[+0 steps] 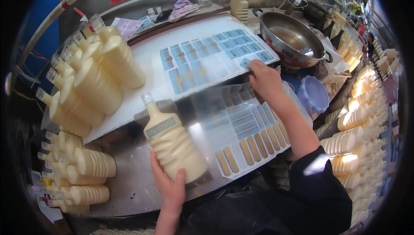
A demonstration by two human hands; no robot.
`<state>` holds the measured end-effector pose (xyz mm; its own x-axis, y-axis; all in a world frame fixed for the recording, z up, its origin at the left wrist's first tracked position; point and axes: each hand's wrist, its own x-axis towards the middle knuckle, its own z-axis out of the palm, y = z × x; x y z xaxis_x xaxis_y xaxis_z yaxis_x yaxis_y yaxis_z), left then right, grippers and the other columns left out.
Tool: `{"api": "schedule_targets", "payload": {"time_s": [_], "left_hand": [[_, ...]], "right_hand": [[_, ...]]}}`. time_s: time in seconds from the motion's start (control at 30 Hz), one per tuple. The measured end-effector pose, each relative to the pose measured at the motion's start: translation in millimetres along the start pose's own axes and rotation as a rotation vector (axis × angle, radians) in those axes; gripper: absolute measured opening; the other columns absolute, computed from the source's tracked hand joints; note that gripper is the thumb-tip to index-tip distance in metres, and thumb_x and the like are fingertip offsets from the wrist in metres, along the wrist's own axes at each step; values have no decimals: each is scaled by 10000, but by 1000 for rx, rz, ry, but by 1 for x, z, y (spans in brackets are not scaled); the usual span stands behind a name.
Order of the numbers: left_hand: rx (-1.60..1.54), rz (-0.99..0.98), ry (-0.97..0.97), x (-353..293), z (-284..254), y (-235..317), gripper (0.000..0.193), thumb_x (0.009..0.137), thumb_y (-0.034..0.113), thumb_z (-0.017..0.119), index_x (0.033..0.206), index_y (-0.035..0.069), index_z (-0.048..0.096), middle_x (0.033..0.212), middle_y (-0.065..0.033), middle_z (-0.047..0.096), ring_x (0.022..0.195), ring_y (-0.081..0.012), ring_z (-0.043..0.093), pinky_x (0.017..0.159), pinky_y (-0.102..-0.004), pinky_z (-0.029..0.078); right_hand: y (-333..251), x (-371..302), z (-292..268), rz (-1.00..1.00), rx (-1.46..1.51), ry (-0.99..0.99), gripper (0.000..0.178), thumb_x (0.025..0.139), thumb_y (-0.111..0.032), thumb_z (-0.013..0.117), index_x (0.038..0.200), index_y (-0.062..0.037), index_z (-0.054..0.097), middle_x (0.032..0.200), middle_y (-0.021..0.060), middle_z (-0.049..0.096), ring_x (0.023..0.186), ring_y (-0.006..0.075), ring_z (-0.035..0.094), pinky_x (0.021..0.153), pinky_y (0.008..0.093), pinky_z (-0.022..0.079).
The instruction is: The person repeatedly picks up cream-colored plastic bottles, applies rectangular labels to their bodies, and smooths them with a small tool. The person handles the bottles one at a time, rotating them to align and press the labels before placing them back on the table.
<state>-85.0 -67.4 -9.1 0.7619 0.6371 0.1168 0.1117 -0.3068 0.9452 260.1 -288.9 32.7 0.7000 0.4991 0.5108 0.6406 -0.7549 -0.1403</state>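
Note:
A cream-coloured bottle [172, 140] with a clear neck and rippled sides leans on the work surface in front of me. Across its shoulder lies a grey-blue label strip [161, 127]. My left hand [169, 183] grips the lower part of this bottle, thumb on the near face and fingers along its left side. Up on the white board, my right hand [265, 78] pinches a small blue label [245, 63] at its edge. Rows of similar blue labels [207, 47] lie spread on the white board [148, 62] beyond.
Cream bottles [95, 71] crowd the board's left end, with more bottles [88, 170] below. Label sheets [252, 135], some with gold strips, lie under my right forearm. A metal pan [293, 36] and a lavender basin [313, 94] stand at right, before long bottle rows [351, 135].

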Motion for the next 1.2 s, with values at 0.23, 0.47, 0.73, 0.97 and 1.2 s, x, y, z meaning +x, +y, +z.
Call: {"api": "schedule_targets", "payload": {"time_s": [0.23, 0.47, 0.73, 0.97, 1.2], "left_hand": [[49, -39, -25, -9, -1, 3, 888, 844, 167, 731, 1581, 12, 260, 1485, -215, 430, 1319, -313, 479, 1132, -441, 383], [-4, -51, 45, -22, -10, 2, 802, 785, 148, 775, 1476, -4, 396, 1390, -191, 510, 1279, -299, 513, 1102, -430, 414], [-486, -163, -30, -13, -19, -1, 619, 860, 136, 653, 1417, -17, 430, 1361, -157, 524, 1304, -258, 476, 1155, -404, 342], [-14, -146, 60, -5, -1, 8, 616, 900, 224, 784, 1358, 22, 425, 1306, -129, 517, 1225, -217, 487, 1081, -362, 397], [-159, -110, 116, -11, 4, -2, 600, 888, 199, 756, 1360, -11, 450, 1313, -161, 522, 1250, -254, 494, 1097, -387, 391]], "right_hand": [[24, -8, 4, -208, -64, 125, 94, 875, -104, 703, 961, -81, 733, 933, 80, 739, 783, 287, 722, 681, 369, 575], [-125, -55, -50, 186, 866, -487, 123, 890, -87, 720, 977, -16, 771, 842, 46, 753, 706, 96, 683, 620, 259, 531], [-191, -111, -53, -854, 426, -114, 265, 761, -122, 691, 1017, -52, 693, 1118, 64, 689, 641, 167, 665, 539, 321, 535], [-188, -123, -42, -875, 337, -9, 247, 797, -131, 701, 1029, -49, 712, 1147, 55, 686, 621, 130, 645, 530, 304, 521], [-167, -136, -49, -573, 551, -259, 298, 921, -179, 677, 1183, -36, 668, 1204, 155, 674, 724, 229, 687, 621, 351, 551]]}}
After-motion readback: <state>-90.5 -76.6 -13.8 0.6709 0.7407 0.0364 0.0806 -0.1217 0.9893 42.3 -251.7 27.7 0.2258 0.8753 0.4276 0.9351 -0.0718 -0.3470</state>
